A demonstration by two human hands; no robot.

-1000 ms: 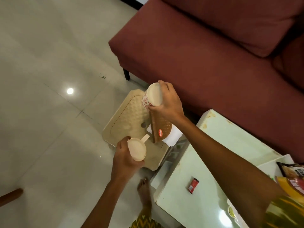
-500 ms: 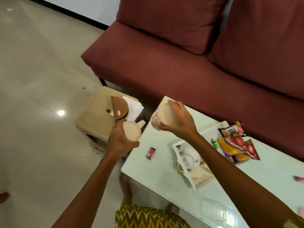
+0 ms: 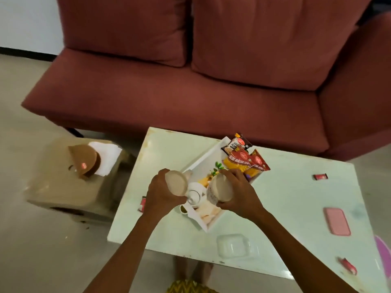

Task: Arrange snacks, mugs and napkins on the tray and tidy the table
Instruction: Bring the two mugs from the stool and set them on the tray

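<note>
A white printed tray (image 3: 201,161) lies at an angle on the pale green table (image 3: 285,208). Several red and yellow snack packets (image 3: 243,159) lie at its far end. My left hand (image 3: 160,193) grips a white mug (image 3: 177,182) above the tray's left edge. Over the tray's middle, my right hand (image 3: 239,193) grips a patterned mug (image 3: 220,190). White napkins (image 3: 106,155) lie under a brown holder (image 3: 84,160) on a beige stool (image 3: 63,187) to the left of the table.
A maroon sofa (image 3: 211,92) stands behind the table. On the table lie a pink case (image 3: 336,220), a clear plastic lid (image 3: 232,245) and small red wrappers (image 3: 320,176) (image 3: 348,267) (image 3: 142,204). My feet (image 3: 194,269) show under the near table edge.
Both hands carried the mugs from beside the stool rightward, over the table to above the tray. My view swung right toward the table and sofa.
</note>
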